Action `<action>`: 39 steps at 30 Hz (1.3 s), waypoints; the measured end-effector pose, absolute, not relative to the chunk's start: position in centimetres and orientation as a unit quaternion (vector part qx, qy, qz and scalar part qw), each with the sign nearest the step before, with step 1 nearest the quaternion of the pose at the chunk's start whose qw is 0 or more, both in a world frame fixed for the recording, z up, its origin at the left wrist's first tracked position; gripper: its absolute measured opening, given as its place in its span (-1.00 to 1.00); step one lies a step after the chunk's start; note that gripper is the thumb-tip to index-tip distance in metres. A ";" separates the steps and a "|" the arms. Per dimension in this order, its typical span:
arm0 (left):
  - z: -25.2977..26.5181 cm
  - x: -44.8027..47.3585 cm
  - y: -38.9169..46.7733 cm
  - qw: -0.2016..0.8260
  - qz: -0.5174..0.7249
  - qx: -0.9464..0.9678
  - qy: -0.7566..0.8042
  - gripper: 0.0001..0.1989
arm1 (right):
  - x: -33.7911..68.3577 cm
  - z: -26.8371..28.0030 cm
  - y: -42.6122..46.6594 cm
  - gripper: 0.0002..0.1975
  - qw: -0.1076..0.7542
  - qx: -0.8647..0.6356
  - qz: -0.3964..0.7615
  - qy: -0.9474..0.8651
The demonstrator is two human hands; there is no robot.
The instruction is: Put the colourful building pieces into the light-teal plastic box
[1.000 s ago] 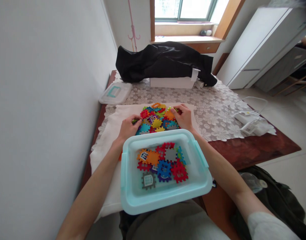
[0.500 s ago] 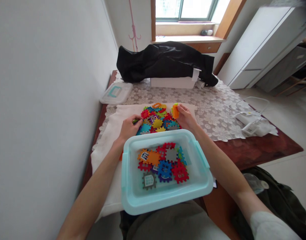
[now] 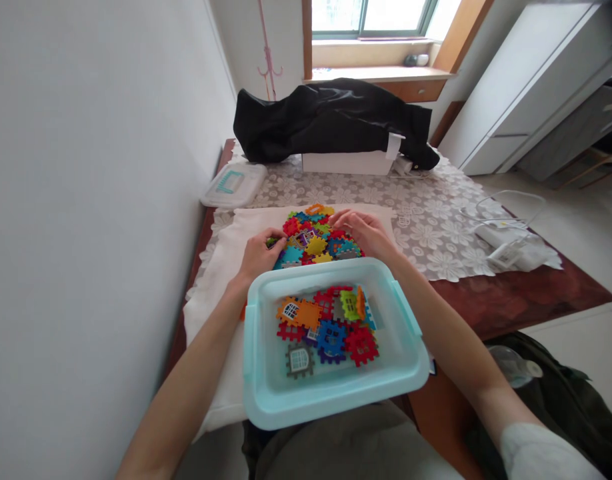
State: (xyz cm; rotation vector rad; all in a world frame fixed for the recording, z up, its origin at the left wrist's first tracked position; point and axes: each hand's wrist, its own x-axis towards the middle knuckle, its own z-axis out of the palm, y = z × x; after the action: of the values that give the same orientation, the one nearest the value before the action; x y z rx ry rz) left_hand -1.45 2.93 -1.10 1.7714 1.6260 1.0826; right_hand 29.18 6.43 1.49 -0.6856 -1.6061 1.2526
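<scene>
A pile of colourful toothed plastic building pieces (image 3: 316,246) lies on a white cloth, just beyond the light-blue plastic bin (image 3: 331,411). At the left side of the pile, my left hand (image 3: 259,255) has its fingers closed around a green building piece (image 3: 271,242), mostly hidden by them. My right hand (image 3: 363,232) is over the right side of the pile, fingers stretched out and holding nothing. Inside the bin lie several more pieces, among them an orange one with a white window (image 3: 301,312), a blue one (image 3: 331,337), a red one (image 3: 362,344) and a lime-green one (image 3: 350,305).
A clear lid with a teal handle (image 3: 232,184) lies at the table's far left, beside the wall. Black cloth (image 3: 331,120) covers a white box (image 3: 346,164) at the back. On the right, a white device with a cable (image 3: 503,243) rests on the lace tablecloth (image 3: 436,220).
My right hand has let go of the orange and lime-green pieces, which now lie in the bin, and its fingers have opened over the pile. My left hand has stayed in place.
</scene>
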 end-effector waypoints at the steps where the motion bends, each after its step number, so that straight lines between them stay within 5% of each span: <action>1: -1.0 -1.4 2.9 0.251 0.398 0.650 0.596 -0.68 | 29.0 0.7 6.9 -0.42 0.472 -0.341 0.445 -0.680; 4: -0.8 -1.3 2.9 0.253 0.397 0.649 0.597 -0.68 | 28.6 -1.7 8.0 -0.50 0.381 -0.465 0.246 -0.760; 8: -0.8 -1.3 2.9 0.247 0.392 0.653 0.599 -0.66 | 28.3 -3.2 8.1 -0.49 0.264 -0.475 0.163 -0.823; 14: -1.0 -1.4 3.0 0.244 0.392 0.658 0.595 -0.66 | 28.2 -2.7 8.0 -0.82 0.269 -0.463 0.155 -0.830; 21: -1.3 -1.6 3.2 0.239 0.385 0.660 0.599 -0.65 | 27.9 -2.9 7.6 -0.65 0.283 -0.472 0.147 -0.822; 39: -1.1 -1.5 3.1 0.240 0.384 0.658 0.601 -0.64 | 28.6 -2.5 8.1 -0.81 0.289 -0.418 0.208 -0.836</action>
State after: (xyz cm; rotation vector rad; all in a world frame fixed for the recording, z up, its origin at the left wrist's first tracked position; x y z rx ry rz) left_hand -1.50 3.06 -1.14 1.8021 1.6448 1.0520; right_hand 28.64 8.06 -2.52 -1.1148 -2.2307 0.5556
